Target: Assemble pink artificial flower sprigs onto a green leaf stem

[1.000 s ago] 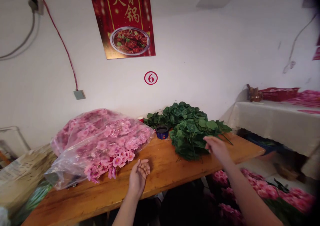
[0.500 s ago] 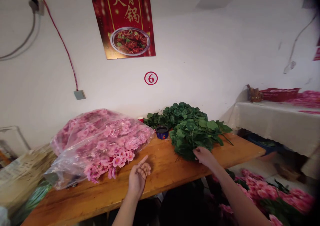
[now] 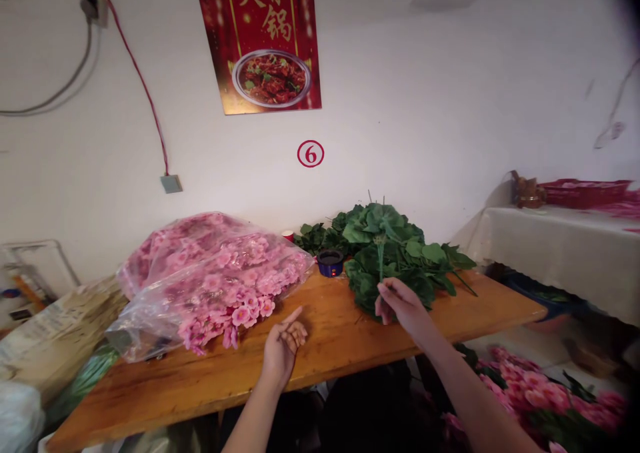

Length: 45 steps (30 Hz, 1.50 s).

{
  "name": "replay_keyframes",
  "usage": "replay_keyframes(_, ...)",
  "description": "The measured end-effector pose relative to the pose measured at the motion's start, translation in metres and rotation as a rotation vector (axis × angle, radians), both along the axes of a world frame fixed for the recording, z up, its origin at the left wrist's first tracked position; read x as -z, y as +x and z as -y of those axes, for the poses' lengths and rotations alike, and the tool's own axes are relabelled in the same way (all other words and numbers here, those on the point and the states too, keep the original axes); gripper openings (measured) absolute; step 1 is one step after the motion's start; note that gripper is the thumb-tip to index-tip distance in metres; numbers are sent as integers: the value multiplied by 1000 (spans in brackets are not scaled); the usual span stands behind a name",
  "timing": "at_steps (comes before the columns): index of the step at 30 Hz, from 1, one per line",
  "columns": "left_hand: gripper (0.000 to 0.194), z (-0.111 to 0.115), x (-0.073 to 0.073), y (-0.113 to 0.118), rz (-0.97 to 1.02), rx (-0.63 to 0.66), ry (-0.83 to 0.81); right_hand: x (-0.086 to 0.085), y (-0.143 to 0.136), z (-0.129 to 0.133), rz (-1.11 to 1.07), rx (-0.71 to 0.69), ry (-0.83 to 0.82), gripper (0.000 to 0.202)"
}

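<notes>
My right hand [image 3: 400, 301] pinches the green stem of an artificial leaf bunch [image 3: 381, 229], holding it upright with its leaves at the top. Behind it lies a pile of similar green leaves [image 3: 420, 266], partly hidden by the bunch and my hand. My left hand [image 3: 286, 343] hovers near the table's front edge, index finger stretched out and the others loosely bent, with nothing in it. To its left, pink artificial flowers [image 3: 250, 309] spill from a clear plastic bag [image 3: 165, 273]. A small dark blue pot with a red light [image 3: 330, 263] stands between flowers and leaves.
The wooden table [image 3: 200, 379] runs along a white wall. A red cup [image 3: 287, 235] stands behind the bag. More pink flowers [image 3: 540, 386] are low at the right. Beyond them, a cloth-covered table [image 3: 560, 239] bears a red basket [image 3: 580, 191]. Cardboard [image 3: 65, 319] lies at the left.
My right hand has lifted a leaf bunch by its stem from the pile, and it now stands upright. My left hand keeps nearly the same pose. The view has shifted slightly left.
</notes>
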<state>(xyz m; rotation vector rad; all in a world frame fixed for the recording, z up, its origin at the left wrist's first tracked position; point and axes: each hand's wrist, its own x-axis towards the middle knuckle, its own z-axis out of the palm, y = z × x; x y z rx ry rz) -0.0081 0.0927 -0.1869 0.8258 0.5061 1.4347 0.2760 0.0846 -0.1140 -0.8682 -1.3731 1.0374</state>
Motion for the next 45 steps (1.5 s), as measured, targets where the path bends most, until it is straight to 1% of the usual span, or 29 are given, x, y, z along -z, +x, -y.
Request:
replay_keyframes(1, 46, 0, 0, 0, 5, -6, -2, 3, -12, 2, 10, -56, -26, 38)
replay_keyframes(3, 44, -1, 1, 0, 17, -18, -13, 16, -38, 3, 42, -141, -88, 40)
replay_keyframes(5, 43, -1, 1, 0, 20, -27, -24, 35, -65, 4, 104, -217, -166, 40)
replay_keyframes(7, 42, -1, 2, 0, 18, -35, -26, 56, -87, 4, 231, -264, -272, 36)
replay_keyframes(9, 42, 0, 2, 0, 22, -46, -18, 72, -102, 3, 410, -257, -322, 33)
replay_keyframes(12, 41, 1, 1, 0, 21, -56, -14, 84, -111, -1, 535, -190, -293, 30)
replay_keyframes(16, 36, 2, 0, 2, -14, -71, -9, 87, -108, -7, 530, -173, -333, 25)
replay_keyframes(18, 36, 3, -1, 3, -40, -74, -1, 86, -108, -9, 513, -153, -327, 25)
replay_keyframes(20, 36, 3, -1, 4, -66, -71, 9, 84, -109, -11, 499, -126, -240, 25)
replay_keyframes(24, 40, 5, 0, 6, -166, -107, 60, 78, -115, -17, 532, -78, 11, 25)
replay_keyframes(27, 46, 8, 0, 8, -300, -141, 99, 77, -119, -22, 563, -78, 88, 21)
replay_keyframes(32, 46, 9, 1, 9, -529, -116, 132, 83, -119, -25, 500, -122, 86, 23)
replay_keyframes(36, 45, 5, 6, 10, -615, -110, 127, 84, -112, -27, 373, -258, 17, 28)
replay_keyframes(38, 44, 4, 9, 11, -691, -125, 171, 84, -110, -29, 277, -282, -17, 29)
replay_keyframes(41, 45, 3, 12, 14, -863, -153, 277, 85, -108, -30, 202, -243, -19, 31)
replay_keyframes(45, 45, 6, 10, 17, -1035, -226, 409, 88, -109, -26, 289, -131, 44, 37)
